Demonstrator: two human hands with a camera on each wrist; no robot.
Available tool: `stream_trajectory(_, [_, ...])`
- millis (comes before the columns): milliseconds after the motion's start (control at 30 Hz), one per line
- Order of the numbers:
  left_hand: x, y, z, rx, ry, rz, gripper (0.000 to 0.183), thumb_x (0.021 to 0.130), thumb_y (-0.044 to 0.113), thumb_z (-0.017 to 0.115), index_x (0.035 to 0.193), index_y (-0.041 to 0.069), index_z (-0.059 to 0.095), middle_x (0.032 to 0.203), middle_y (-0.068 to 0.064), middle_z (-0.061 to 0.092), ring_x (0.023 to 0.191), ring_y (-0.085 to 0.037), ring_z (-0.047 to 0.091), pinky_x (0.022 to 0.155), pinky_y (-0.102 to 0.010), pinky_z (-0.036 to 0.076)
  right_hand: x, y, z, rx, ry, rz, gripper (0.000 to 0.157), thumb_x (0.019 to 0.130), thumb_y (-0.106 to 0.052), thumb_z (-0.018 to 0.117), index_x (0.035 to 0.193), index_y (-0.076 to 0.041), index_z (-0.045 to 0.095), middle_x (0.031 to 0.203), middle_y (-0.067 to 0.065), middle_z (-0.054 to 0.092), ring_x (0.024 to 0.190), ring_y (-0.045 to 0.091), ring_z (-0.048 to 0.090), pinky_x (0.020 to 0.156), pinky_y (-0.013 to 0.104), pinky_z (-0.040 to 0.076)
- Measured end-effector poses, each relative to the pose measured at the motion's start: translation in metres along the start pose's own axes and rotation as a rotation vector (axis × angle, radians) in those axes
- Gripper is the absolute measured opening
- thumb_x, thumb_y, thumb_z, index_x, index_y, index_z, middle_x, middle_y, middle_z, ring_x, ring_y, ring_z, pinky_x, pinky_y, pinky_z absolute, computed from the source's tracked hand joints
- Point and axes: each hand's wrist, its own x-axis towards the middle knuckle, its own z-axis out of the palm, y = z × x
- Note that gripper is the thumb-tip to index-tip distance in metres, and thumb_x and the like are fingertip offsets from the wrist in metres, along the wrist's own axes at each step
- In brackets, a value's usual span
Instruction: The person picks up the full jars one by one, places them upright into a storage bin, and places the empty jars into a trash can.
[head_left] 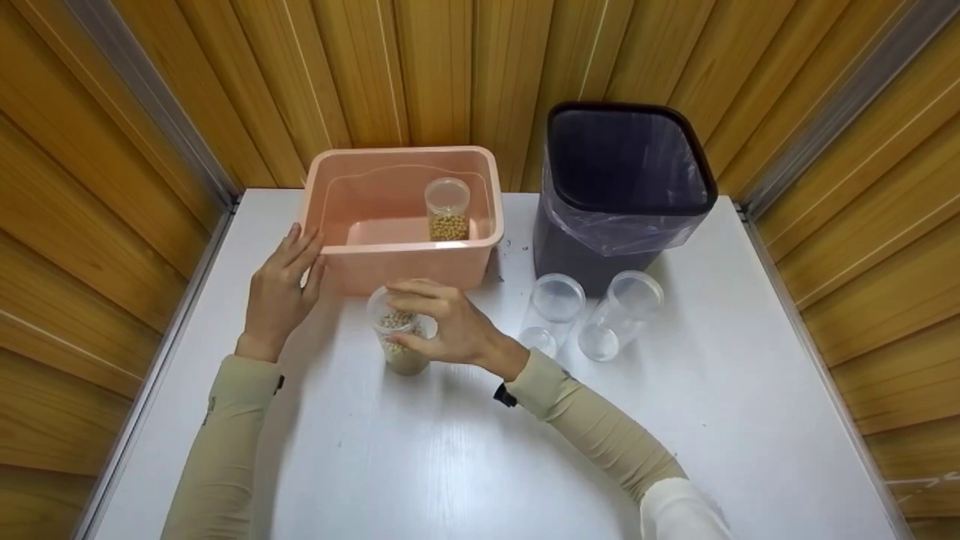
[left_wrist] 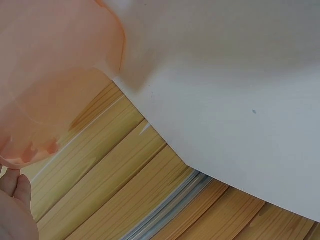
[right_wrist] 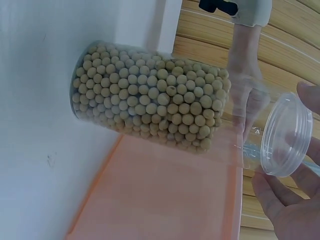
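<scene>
A clear plastic jar [head_left: 406, 358], more than half filled with small round beige beans [right_wrist: 150, 95], stands on the white table in front of a pink bin [head_left: 397, 267]. My right hand [head_left: 455, 322] grips this jar around its rim, thumb on the near side and fingers on the far side. In the right wrist view the fingers curl about the jar's mouth [right_wrist: 287, 135]. At the bin's front left corner, my left hand [head_left: 281, 292] holds the rim. The left wrist view catches only a few left fingers [left_wrist: 20, 190] at the bin's edge.
Inside the pink bin stands another clear jar [head_left: 448, 196] with yellowish beans. A dark trash can [head_left: 570, 259] with a purplish liner is at the back right. Two clear jars without beans, one left [head_left: 556, 300] and one right [head_left: 630, 304], stand before it. Wood-panelled walls surround the table.
</scene>
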Motion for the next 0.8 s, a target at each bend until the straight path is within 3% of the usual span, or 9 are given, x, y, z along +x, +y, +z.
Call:
stream_trajectory(367, [0.0004, -0.0017, 0.0013, 0.007, 0.001, 0.011, 0.041, 0.103, 0.013, 0.071, 0.143, 0.003, 0.067, 0.149, -0.014, 0.065, 0.145, -0.041, 0.055, 0.110, -0.064, 0.051, -0.0018, 0.0027, 0.0044, -0.007, 0.064, -0.029, 0.045, 0.088, -0.022, 0.090, 0.124, 0.001, 0.078, 0.135, 0.021, 0.073, 0.128, 0.031, 0.070, 0.112, 0.029, 0.054])
stream_trajectory(800, [0.0004, -0.0008, -0.0004, 0.017, -0.013, -0.001, 0.041, 0.103, 0.013, 0.072, 0.143, 0.003, 0.067, 0.149, -0.014, 0.064, 0.145, -0.041, 0.055, 0.109, -0.064, 0.052, 0.0026, 0.0005, 0.0038, -0.031, 0.055, -0.061, 0.042, 0.090, -0.019, 0.086, 0.123, 0.005, 0.077, 0.134, 0.019, 0.074, 0.129, 0.035, 0.070, 0.118, 0.032, 0.049])
